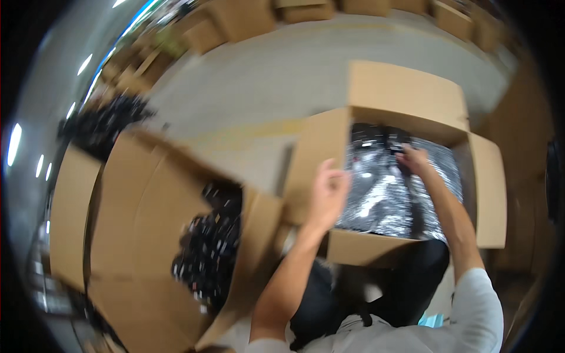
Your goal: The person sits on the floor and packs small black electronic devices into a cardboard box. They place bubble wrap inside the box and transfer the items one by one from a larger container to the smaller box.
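An open cardboard box (374, 241) stands before me on the right, holding several shiny black plastic-wrapped packages (376, 197) laid side by side. Inside it, my right hand (415, 160) is closed at the upper end of a dark package, its fingertips partly lost against the black. My left hand (329, 194) is raised by the box's left flap (312, 153). It is blurred, with its fingers somewhat apart and nothing visible in them.
At my left a larger open carton (141, 223) lies tilted, with several black glossy packages (209, 253) inside. More black packages (109, 120) are heaped behind it. Cardboard boxes (241, 20) line the far side of the grey floor (253, 76). Brown cardboard (524, 176) stands at the right.
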Demonstrator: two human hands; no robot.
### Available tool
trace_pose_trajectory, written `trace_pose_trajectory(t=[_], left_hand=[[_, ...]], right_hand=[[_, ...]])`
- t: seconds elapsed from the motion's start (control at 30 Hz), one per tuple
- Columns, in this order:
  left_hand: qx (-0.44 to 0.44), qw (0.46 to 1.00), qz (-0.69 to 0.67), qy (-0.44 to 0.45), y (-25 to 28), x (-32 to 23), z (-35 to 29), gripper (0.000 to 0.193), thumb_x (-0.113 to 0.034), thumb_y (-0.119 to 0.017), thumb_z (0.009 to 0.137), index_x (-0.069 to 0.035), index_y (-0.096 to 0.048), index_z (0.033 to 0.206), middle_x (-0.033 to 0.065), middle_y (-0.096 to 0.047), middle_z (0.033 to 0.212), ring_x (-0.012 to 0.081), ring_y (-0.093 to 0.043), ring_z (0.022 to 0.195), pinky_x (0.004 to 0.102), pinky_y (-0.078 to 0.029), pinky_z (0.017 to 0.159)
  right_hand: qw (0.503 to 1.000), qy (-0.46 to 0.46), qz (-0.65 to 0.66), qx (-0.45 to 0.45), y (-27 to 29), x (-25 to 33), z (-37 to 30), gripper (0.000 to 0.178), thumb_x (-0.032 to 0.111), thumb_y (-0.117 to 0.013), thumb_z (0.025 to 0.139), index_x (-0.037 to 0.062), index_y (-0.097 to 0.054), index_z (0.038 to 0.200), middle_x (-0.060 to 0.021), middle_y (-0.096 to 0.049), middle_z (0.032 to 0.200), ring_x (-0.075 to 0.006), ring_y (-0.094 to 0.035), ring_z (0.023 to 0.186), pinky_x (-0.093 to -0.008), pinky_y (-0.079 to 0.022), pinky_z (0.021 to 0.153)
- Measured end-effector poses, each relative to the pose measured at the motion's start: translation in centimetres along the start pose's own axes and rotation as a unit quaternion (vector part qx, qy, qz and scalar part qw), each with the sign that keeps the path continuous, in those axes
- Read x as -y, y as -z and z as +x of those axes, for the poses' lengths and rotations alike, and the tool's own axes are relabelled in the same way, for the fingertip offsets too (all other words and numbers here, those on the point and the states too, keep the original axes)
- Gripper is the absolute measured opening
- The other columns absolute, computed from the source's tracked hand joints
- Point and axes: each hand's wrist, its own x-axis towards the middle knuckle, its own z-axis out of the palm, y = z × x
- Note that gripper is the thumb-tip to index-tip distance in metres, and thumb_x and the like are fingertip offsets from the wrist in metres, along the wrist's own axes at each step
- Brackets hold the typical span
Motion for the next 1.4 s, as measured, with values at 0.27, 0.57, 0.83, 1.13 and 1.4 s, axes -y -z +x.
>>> trace_pose_trajectory(t=[0.27,0.57,0.83,1.13,1.4], left_hand=[[0.037,0.989,0.136,0.054,15.6,-10.1,-7.7,0.03,-0.017,-0.065,0.099,0.005,-0.067,0.119,0.0114,-0.074,0.1,0.0184,-0.071,0.092,0.0319,-0.057,0.084],[-0.126,0.801,0.584,0.02,39.0,18.7,-8.1,0.036,-0.012,-0.071,0.087,-0.003,-0.063,0.121,0.0176,-0.064,0.119,0.0293,-0.062,0.11,0.0444,-0.052,0.088],[0.185,0.546,0.817,-0.019,40.4,27.7,1.4,0.041,-0.018,-0.047,0.097,-0.012,-0.058,0.137,0.0139,-0.057,0.139,0.0324,-0.048,0.135,0.0541,-0.032,0.114],[0.115,0.707,0.696,0.047,39.4,21.3,-4.0,0.042,-0.016,-0.08,0.073,-0.01,-0.069,0.113,0.011,-0.066,0.115,0.0293,-0.062,0.116,0.0505,-0.044,0.101],[-0.052,0.958,0.226,0.17,37.9,-5.8,-12.2,0.06,0.0,-0.087,0.064,0.001,-0.066,0.121,0.0085,-0.071,0.114,0.0166,-0.065,0.103,0.0336,-0.051,0.096]], right_hand=[[0.947,0.124,-0.293,0.044,3.9,3.4,-10.8,0.047,0.035,-0.067,0.098,-0.0008,-0.056,0.127,-0.0086,-0.06,0.083,-0.016,-0.062,0.063,-0.0297,-0.054,0.053],[0.916,0.123,-0.381,0.016,10.4,-1.6,-22.4,0.033,0.025,-0.06,0.101,-0.0062,-0.065,0.107,-0.0098,-0.067,0.084,-0.0149,-0.066,0.067,-0.0293,-0.057,0.058],[0.902,0.053,-0.429,0.017,10.1,-2.4,-22.7,0.031,0.016,-0.064,0.099,-0.009,-0.065,0.117,-0.0132,-0.07,0.089,-0.0182,-0.071,0.072,-0.0301,-0.059,0.061],[0.913,0.031,-0.407,0.028,10.2,-1.8,-23.1,0.03,0.015,-0.063,0.099,-0.0093,-0.064,0.117,-0.0141,-0.07,0.089,-0.0183,-0.07,0.071,-0.0315,-0.059,0.063],[0.84,0.245,-0.464,0.139,-1.3,5.6,-25.5,0.03,0.012,-0.069,0.093,-0.0077,-0.066,0.116,-0.014,-0.071,0.093,-0.0189,-0.071,0.089,-0.0333,-0.057,0.078]])
